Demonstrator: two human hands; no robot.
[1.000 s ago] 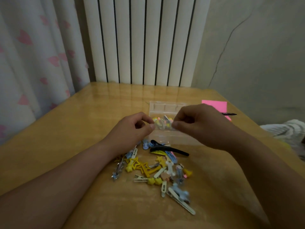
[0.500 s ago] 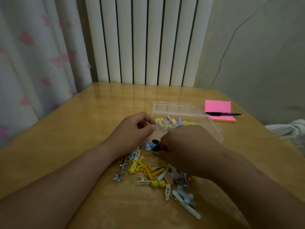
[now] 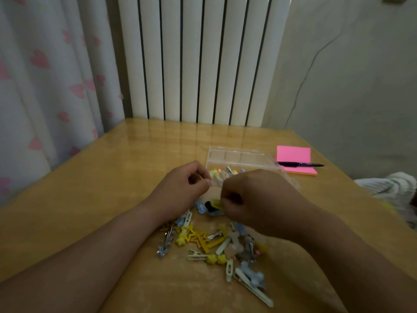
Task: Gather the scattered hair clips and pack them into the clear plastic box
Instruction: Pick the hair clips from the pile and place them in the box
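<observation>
Head view: both hands curled, each pinching something over the tabletop.
We record the left hand with thumb and forefinger closed on the near-left edge of the clear plastic box, which sits on the tabletop with several clips already inside. The right hand, fingers tightly curled, pinches a yellow clip at the far edge of the heap of loose hair clips. A pink notepad and a pen lie right of the box.
</observation>
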